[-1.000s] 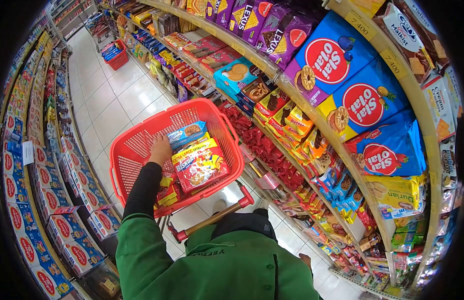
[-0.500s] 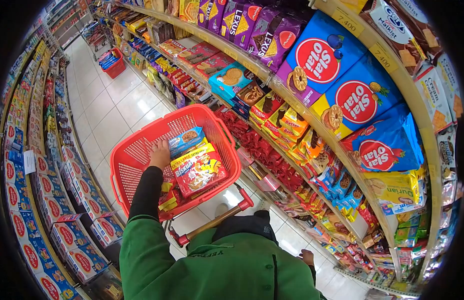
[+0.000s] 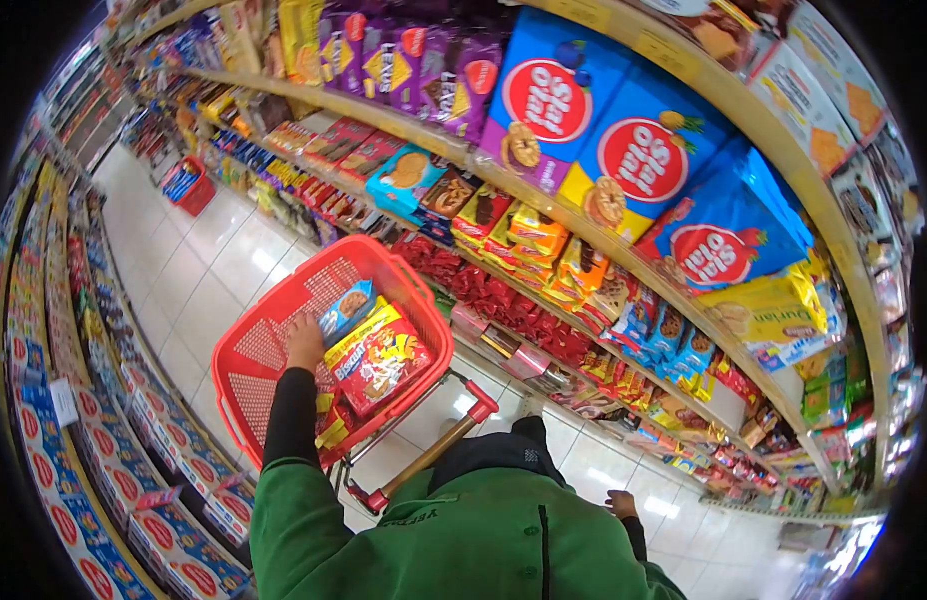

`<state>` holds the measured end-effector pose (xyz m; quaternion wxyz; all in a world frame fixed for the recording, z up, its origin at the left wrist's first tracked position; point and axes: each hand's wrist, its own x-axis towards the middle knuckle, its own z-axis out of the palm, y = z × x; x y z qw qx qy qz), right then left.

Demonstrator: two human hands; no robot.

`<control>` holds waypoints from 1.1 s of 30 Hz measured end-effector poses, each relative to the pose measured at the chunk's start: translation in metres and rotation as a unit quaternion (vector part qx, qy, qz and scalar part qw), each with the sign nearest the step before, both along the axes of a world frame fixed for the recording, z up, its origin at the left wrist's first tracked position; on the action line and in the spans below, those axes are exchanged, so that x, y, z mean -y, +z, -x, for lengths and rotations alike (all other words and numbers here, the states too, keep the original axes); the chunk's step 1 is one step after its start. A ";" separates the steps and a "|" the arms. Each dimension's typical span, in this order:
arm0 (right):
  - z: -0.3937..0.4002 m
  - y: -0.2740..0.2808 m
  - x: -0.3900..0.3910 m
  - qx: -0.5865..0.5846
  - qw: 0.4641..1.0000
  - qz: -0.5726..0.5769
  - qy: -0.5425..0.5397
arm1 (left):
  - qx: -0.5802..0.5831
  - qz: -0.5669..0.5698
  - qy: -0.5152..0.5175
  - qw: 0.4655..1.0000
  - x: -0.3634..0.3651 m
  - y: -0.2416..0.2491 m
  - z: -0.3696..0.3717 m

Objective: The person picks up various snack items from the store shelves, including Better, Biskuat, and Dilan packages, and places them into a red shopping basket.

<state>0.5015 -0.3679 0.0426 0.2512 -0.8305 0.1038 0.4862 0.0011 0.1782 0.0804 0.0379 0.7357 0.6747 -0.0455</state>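
Observation:
My left hand (image 3: 303,343) reaches down into a red plastic shopping basket (image 3: 226,352). Its fingers are apart and rest beside a blue cookie pack (image 3: 346,312), seemingly touching its edge. Next to that pack lies a large red-and-yellow Biskuat biscuit bag (image 3: 381,360). Smaller red-and-yellow packs (image 3: 333,420) are partly hidden by my left forearm. The basket sits on a trolley whose handle (image 3: 433,455) is close to my body. My right hand (image 3: 620,503) hangs low at my side, holding nothing, its fingers loosely apart near the lower shelves.
Shelves on the right hold large blue Slai Olai packs (image 3: 643,158), purple Lexus packs (image 3: 388,62) and many other biscuits. Boxed goods (image 3: 113,455) fill the left shelves. Another red basket (image 3: 190,188) stands further along the tiled aisle floor (image 3: 198,300).
The view has turned, so the right-hand shelves have shifted left and the basket sits slightly lower. My left hand stays inside the basket by the blue pack; my right hand still hangs down.

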 end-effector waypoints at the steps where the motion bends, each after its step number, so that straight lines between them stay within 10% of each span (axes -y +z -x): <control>1: 0.006 0.003 -0.003 0.009 0.999 0.003 -0.040 | -0.015 0.023 -0.005 1.000 0.002 0.005 -0.002; 12: 0.005 0.005 -0.043 0.103 0.992 -0.062 0.030 | 0.113 -0.096 -0.144 0.978 -0.016 0.057 0.007; 17: -0.004 0.024 -0.124 0.195 0.953 -0.123 0.198 | 0.199 -0.140 -0.196 0.950 0.007 0.166 -0.001; 24: 0.067 0.134 -0.275 -0.012 0.865 -0.412 0.286 | 0.278 -0.267 -0.338 0.859 0.094 0.261 -0.042; 33: 0.150 0.236 -0.332 -0.378 0.695 -0.571 0.219 | 0.284 -0.286 -0.439 0.803 0.135 0.253 -0.070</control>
